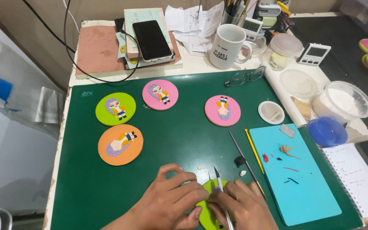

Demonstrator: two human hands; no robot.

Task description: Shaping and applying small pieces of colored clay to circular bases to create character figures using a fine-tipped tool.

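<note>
Pinning a lime-green clay disc (207, 208) at the cutting mat's (86, 191) near edge, left hand (173, 198) presses fingers flat, nothing grasped; right hand (241, 208) clenches a craft knife (221, 187). Risk, likely: blade slips, gouging clay or nicking left fingertips touching it.

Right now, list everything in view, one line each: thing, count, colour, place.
cutting mat: 1, dark green, covers the table
figure discs: 5; lime, pink, pink, orange on the mat, lime disc under the hands
blue board: 1, turquoise, right of mat, clay scraps on it
thin tools: 2, purple and yellow, beside the board
mug: 1, white, behind mat
glasses: 1, dark, mat's far edge
phone: 1, black, on papers
powder tub: 1, white, far right
blue lid: 1, near the tub
left hand: steadies the lime disc
right hand: holds a craft knife
</note>
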